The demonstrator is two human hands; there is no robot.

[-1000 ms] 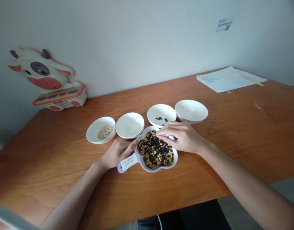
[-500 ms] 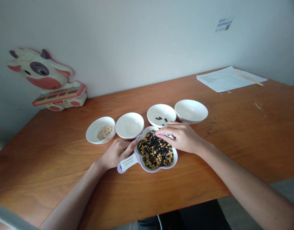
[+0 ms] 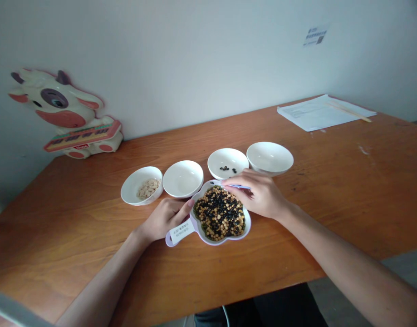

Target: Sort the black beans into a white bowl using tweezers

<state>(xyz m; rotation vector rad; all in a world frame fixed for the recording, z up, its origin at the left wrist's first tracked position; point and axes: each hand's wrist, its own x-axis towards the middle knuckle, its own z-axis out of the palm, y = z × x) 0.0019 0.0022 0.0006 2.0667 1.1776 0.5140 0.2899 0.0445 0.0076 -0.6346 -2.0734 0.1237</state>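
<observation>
My left hand (image 3: 167, 218) grips the left edge of a lilac-rimmed handled dish (image 3: 248, 223), its thumb over the rim. Mixed black, yellow and green beans (image 3: 219, 213) fill the dish. Pinched in my right hand (image 3: 257, 193) are slim tweezers (image 3: 236, 185), held over the dish's far rim. A dark bean (image 3: 212, 183) shows by the tweezers' tips; whether they grip it I cannot tell. Just behind stands a white bowl (image 3: 225, 156) with several black beans in it.
To the left are a bare white bowl (image 3: 183, 175) and another bowl (image 3: 126, 193) holding pale flat pieces. A further white bowl (image 3: 271, 156) stands right. A toy cow with keyboard (image 3: 68, 118) leans at the wall; papers (image 3: 313, 118) and chopsticks (image 3: 351, 111) lie back right.
My right hand has lifted the tweezers slightly away from the beans, toward the dish's far rim. A dark bean now shows near their tips. My left hand keeps its hold.
</observation>
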